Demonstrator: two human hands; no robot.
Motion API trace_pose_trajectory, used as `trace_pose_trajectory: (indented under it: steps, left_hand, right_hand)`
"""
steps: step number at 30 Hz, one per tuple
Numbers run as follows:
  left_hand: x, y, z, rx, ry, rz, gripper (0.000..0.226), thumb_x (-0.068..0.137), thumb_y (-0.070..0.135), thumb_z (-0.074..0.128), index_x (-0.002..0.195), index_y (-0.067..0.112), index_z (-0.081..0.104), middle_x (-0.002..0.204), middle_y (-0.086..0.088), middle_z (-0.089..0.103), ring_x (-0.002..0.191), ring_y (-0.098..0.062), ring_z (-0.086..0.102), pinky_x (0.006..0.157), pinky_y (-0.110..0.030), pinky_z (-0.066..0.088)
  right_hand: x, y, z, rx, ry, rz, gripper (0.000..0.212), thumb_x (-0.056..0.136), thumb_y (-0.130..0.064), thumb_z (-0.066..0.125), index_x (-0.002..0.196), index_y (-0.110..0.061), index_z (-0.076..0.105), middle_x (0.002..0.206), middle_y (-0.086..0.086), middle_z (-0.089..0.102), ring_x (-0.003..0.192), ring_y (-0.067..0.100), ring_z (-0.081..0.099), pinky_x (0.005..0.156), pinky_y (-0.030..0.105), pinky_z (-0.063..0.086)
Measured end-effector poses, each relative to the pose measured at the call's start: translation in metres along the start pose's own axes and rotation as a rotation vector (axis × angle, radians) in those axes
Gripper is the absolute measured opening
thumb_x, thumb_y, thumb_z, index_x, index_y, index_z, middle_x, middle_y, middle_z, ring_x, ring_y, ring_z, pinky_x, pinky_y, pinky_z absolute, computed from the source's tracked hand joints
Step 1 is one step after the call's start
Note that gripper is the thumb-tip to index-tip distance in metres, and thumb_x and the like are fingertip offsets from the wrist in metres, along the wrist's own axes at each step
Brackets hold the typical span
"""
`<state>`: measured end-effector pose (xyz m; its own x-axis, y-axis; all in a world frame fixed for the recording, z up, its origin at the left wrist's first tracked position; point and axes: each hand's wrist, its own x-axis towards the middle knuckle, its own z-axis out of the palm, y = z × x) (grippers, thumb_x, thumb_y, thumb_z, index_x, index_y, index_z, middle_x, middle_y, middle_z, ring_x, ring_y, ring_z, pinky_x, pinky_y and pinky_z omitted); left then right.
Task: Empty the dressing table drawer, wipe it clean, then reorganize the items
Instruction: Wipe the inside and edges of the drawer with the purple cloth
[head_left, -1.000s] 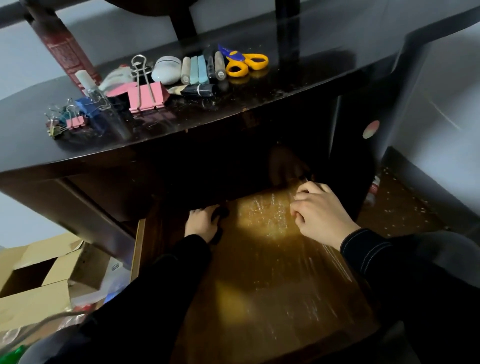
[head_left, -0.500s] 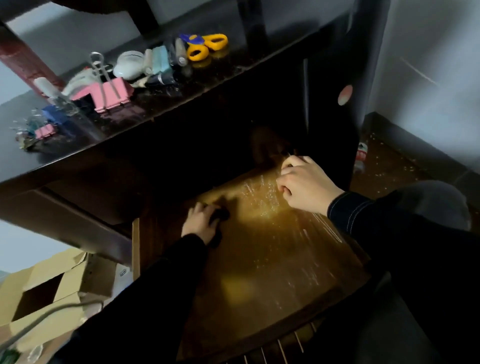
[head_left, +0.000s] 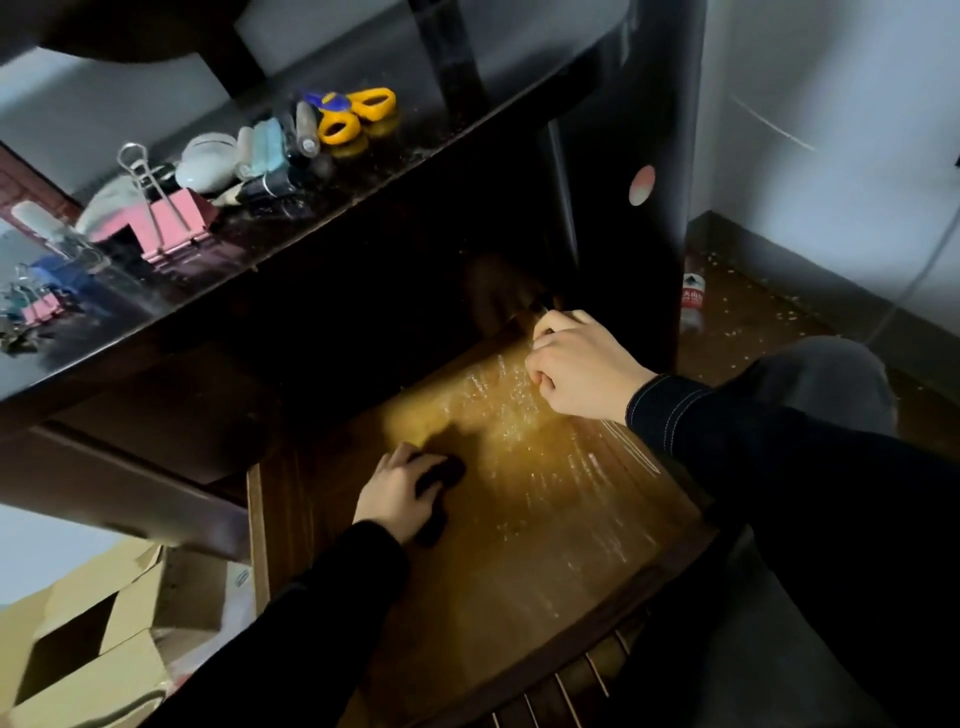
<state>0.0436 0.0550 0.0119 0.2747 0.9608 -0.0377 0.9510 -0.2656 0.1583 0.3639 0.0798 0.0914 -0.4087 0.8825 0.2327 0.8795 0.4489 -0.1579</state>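
Note:
The drawer (head_left: 519, 582) stands pulled out below the dark dressing table top (head_left: 426, 156); its brown bottom is bare, scratched and speckled. My left hand (head_left: 397, 491) rests on the drawer floor near the middle and grips a dark lump (head_left: 439, 475), maybe a cloth. At the drawer's back right corner, my right hand (head_left: 582, 366) is curled into a fist and seems to pinch a thin dark item (head_left: 540, 310). The emptied things lie on the table top: yellow scissors (head_left: 358, 114), a large pink binder clip (head_left: 171, 218), a white round case (head_left: 205, 161) and several tubes (head_left: 270, 148).
Small blue and pink clips (head_left: 39, 296) lie at the table top's left end. Open cardboard boxes (head_left: 88, 639) stand on the floor to the left. A bottle (head_left: 692, 301) stands on the crumb-strewn floor to the right, beside the table's side panel. My knee (head_left: 826, 379) is at the right.
The view has swung, so the table top items sit further left and higher. Both hands stay at about the same spots in the drawer; the grips look unchanged.

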Motion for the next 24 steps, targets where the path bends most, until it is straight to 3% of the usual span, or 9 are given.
trace_pose_trajectory:
  steps: [5,7,9,12,18,24]
  left_hand:
    - [0.067,-0.01,-0.007,-0.066,0.177,-0.33,0.043,0.093,0.019,0.064,0.135,0.013,0.061,0.128,-0.019,0.058,0.118,-0.042,0.054,0.099,-0.043,0.045]
    - [0.09,-0.004,-0.005,-0.073,0.206,-0.38,0.041,0.092,0.018,0.063,0.134,0.012,0.062,0.123,-0.021,0.064,0.113,-0.043,0.058,0.093,-0.044,0.048]
    - [0.096,0.005,-0.004,-0.04,0.198,-0.345,0.041,0.092,0.017,0.061,0.133,0.015,0.063,0.12,-0.018,0.067,0.11,-0.041,0.06,0.088,-0.043,0.052]
    - [0.074,0.011,-0.006,0.007,0.115,-0.229,0.041,0.094,0.021,0.061,0.135,0.021,0.061,0.135,-0.01,0.056,0.123,-0.035,0.05,0.101,-0.041,0.046]
    - [-0.017,0.011,-0.003,0.012,-0.041,0.005,0.037,0.095,0.03,0.062,0.131,0.034,0.062,0.123,0.002,0.052,0.113,-0.025,0.05,0.097,-0.035,0.046]
    - [0.069,0.002,-0.011,0.009,0.083,-0.202,0.039,0.095,0.023,0.06,0.134,0.027,0.062,0.132,-0.007,0.06,0.12,-0.032,0.055,0.098,-0.038,0.047]
  right_hand:
    - [0.002,0.003,0.005,0.005,0.008,0.006,0.016,0.089,-0.023,0.058,0.084,-0.025,0.073,0.091,-0.013,0.069,0.117,0.014,0.047,0.104,0.039,0.033]
    - [0.004,0.005,0.008,-0.005,0.01,0.006,0.016,0.089,-0.023,0.058,0.085,-0.026,0.073,0.09,-0.013,0.069,0.116,0.013,0.047,0.103,0.039,0.034]
    - [0.004,0.005,0.009,-0.008,0.014,0.007,0.016,0.089,-0.023,0.057,0.085,-0.026,0.073,0.089,-0.013,0.069,0.116,0.013,0.047,0.103,0.038,0.033]
    - [0.003,0.004,0.007,-0.001,0.015,0.006,0.017,0.089,-0.022,0.057,0.083,-0.025,0.073,0.087,-0.013,0.069,0.116,0.013,0.047,0.103,0.038,0.033]
    - [0.002,0.001,0.003,-0.011,0.01,0.004,0.016,0.088,-0.022,0.057,0.082,-0.026,0.072,0.086,-0.012,0.068,0.116,0.013,0.047,0.103,0.039,0.034]
    - [0.003,0.003,0.006,-0.021,0.007,0.005,0.016,0.087,-0.023,0.059,0.082,-0.026,0.073,0.086,-0.012,0.069,0.116,0.013,0.048,0.103,0.04,0.036]
